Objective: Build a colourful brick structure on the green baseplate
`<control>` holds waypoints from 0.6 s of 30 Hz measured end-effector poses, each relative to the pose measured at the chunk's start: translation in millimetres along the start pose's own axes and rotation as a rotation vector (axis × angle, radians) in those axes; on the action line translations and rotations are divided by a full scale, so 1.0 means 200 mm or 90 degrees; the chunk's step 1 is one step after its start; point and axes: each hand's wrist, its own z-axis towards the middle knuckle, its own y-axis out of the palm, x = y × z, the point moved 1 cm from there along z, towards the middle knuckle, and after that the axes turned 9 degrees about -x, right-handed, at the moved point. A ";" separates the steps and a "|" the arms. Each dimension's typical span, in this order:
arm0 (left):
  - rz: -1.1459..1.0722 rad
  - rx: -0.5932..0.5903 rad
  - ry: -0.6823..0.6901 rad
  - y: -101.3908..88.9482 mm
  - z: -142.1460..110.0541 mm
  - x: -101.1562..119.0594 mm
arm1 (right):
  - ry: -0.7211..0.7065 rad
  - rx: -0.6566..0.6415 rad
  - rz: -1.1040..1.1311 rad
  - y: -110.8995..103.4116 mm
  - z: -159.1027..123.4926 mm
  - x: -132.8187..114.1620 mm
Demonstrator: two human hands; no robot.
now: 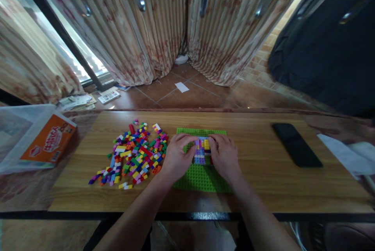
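A green studded baseplate (202, 180) lies on the table in front of me. On it sits a low build of toy bricks (200, 153) in purple, light blue, yellow and other colours. My left hand (179, 155) grips the build's left side between thumb and fingers. From the right, my right hand (225, 155) has its fingers closed on the build beside the yellow bricks (206, 145). Its fingertips partly cover that edge, so any single loose brick there cannot be made out. To the left of my left hand spreads a pile of loose, mixed-colour toy bricks (137, 155).
A black phone (295, 145) lies on the wooden table (258, 188) at the right, with white paper (336, 153) beyond it. At the far left stands a clear plastic bin (26, 126) with an orange label. Curtains (164, 28) hang behind the table.
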 end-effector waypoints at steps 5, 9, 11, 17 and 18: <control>0.032 -0.017 0.026 0.02 0.02 0.01 | -0.007 -0.010 0.011 0.00 0.00 0.01; 0.100 -0.037 0.035 0.03 0.02 0.02 | -0.023 -0.003 0.026 0.00 0.00 0.02; 0.136 -0.025 0.036 0.03 0.02 0.02 | -0.027 -0.004 0.028 0.00 0.00 0.02; 0.217 -0.013 0.055 0.01 0.01 0.00 | -0.026 -0.004 0.036 0.00 0.00 0.03; 0.231 -0.020 0.062 0.01 0.01 0.00 | -0.026 -0.007 0.036 -0.01 0.00 0.03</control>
